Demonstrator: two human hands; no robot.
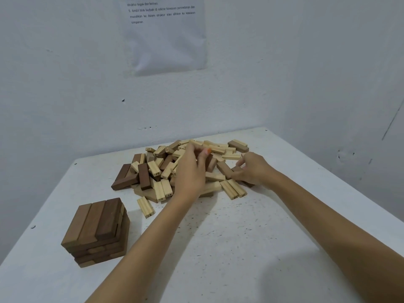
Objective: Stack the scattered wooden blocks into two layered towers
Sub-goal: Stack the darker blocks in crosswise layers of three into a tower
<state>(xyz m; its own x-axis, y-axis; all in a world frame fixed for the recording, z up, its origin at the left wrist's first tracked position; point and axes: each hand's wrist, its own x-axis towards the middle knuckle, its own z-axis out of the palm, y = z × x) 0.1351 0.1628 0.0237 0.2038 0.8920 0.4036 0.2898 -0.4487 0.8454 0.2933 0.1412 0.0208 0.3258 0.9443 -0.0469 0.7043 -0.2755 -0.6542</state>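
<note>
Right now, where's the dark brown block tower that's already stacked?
In the head view, the dark brown block tower stands on the near left of the white table, apart from the scattered pile, with a lone pale block nearest, right and beyond.

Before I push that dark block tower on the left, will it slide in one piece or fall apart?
The dark tower probably comes apart in layers: its blocks sit loose, one top block raised. Low and wide, it seems unlikely to tip. A low push may slide it across the white table; a high one likely shears the top.
</note>
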